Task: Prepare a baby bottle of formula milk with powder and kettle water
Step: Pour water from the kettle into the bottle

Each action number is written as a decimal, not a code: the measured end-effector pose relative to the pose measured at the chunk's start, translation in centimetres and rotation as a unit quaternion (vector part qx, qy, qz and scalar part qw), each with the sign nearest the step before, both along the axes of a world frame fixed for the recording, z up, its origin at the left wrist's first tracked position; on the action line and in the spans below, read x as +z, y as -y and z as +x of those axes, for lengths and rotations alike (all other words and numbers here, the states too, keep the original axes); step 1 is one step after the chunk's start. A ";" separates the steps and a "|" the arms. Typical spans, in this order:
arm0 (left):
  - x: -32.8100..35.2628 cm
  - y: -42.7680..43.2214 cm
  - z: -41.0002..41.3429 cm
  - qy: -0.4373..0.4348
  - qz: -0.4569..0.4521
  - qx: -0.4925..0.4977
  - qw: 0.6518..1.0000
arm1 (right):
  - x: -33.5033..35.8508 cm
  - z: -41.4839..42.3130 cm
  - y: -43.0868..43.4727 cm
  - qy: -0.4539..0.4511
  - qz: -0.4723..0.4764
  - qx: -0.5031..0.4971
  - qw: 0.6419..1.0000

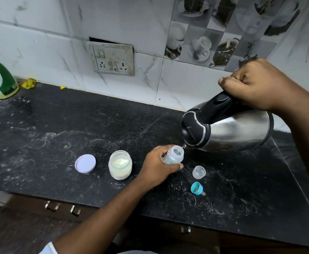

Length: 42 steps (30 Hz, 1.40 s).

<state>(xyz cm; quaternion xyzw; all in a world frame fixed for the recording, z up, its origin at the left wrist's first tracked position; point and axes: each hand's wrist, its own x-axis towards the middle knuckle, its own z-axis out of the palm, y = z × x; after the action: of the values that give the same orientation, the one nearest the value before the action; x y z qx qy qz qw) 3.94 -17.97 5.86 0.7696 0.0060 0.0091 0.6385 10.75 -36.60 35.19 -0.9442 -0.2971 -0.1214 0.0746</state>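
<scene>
My left hand (157,165) grips a small clear baby bottle (174,155) with its mouth open, standing on the black counter (58,125). My right hand (260,85) holds the black handle of a steel kettle (238,131), tilted far over with its spout at the bottle's rim. A thin trickle of water meets the bottle mouth. To the left stands an open jar of pale formula powder (120,165), and its lilac lid (85,163) lies flat beside it. The bottle's clear cap (198,172) and blue teat ring (197,188) lie to the right of the bottle.
A green-and-white spray bottle (2,81) stands at the far left by the wall, with a yellow cloth (28,83) next to it. A switch and socket plate (113,58) sits in the tiled wall. Drawer handles (63,208) show below the counter's front edge.
</scene>
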 end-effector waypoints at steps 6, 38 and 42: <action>-0.2 0.1 -0.1 0.002 0.000 -0.004 1.000 | -0.4 -0.1 0.2 -0.008 0.004 -0.001 1.000; 0.3 -0.4 0.3 0.006 -0.007 -0.021 1.000 | -7.0 2.5 7.7 -0.118 0.421 -0.109 0.893; -1.5 -0.3 -0.5 -0.019 0.019 -0.017 0.999 | -8.5 3.4 9.0 -0.116 0.589 -0.159 0.784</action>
<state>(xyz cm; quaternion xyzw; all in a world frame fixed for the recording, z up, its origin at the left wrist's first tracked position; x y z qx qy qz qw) 3.44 -17.64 4.40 0.7818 0.0050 -0.0166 0.6233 14.17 -45.58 26.72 -0.7577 -0.0029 -0.1725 0.6293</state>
